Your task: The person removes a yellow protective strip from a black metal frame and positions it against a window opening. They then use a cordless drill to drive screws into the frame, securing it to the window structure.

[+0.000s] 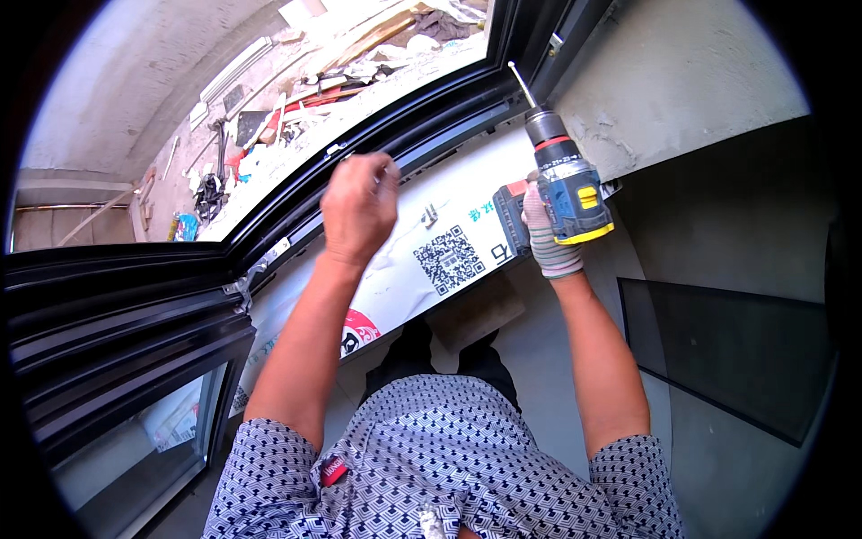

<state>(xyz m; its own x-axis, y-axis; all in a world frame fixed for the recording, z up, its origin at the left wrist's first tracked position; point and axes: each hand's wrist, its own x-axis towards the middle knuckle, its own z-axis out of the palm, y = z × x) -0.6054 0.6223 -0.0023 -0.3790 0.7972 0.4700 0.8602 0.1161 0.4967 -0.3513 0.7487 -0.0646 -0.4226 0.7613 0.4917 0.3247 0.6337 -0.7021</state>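
My right hand [544, 235], in a light striped knit glove, grips a grey, blue and yellow cordless drill [575, 193]. Its long thin bit [522, 83] points away from me, with the tip near the corner of the black window frame [467, 115]. My bare left hand [359, 205] is closed beside the frame's lower rail, fingers curled; whatever they may hold is hidden. Between my hands, a small metal piece [429, 216] lies on the white printed covering [386, 278] of the sill.
At the left a black-framed window sash [135, 382] stands swung inward by its hinge [241, 289]. Rubble and wood scraps [296, 108] lie outside. A rough concrete wall [682, 81] rises at the right, with a dark framed screen panel [718, 350] low beside me.
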